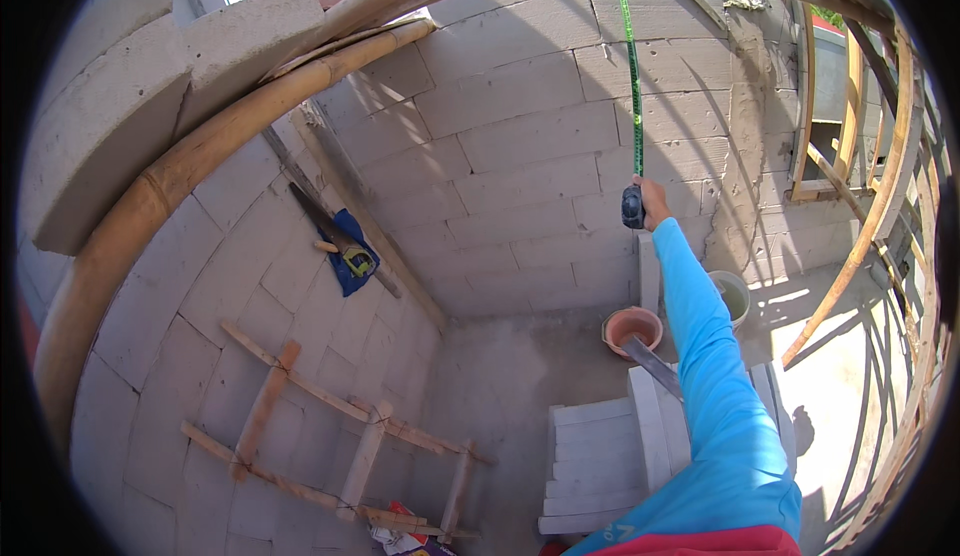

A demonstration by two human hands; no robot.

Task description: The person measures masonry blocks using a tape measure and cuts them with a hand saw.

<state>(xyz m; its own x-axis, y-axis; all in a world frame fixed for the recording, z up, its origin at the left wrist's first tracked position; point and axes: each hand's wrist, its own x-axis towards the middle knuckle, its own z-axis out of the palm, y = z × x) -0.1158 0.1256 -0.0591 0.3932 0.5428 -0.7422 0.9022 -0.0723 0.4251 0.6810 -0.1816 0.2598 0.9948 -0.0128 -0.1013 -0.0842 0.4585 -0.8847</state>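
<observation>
My right hand [655,204], at the end of a blue-sleeved arm, is closed around the dark case of a tape measure [633,208]. From the case a green tape blade [637,116] runs straight out along the block wall [540,136], reaching its upper edge. Whether the blade's end is hooked there is too small to tell. My left hand is out of the picture.
Light blocks [598,466] are stacked below my arm, beside an orange bucket [632,331] and a pale bucket [732,298]. At left, a wooden ladder [365,456] leans. A handsaw [322,218] hangs with a blue cloth [355,274]. Bamboo poles [230,121] cross overhead.
</observation>
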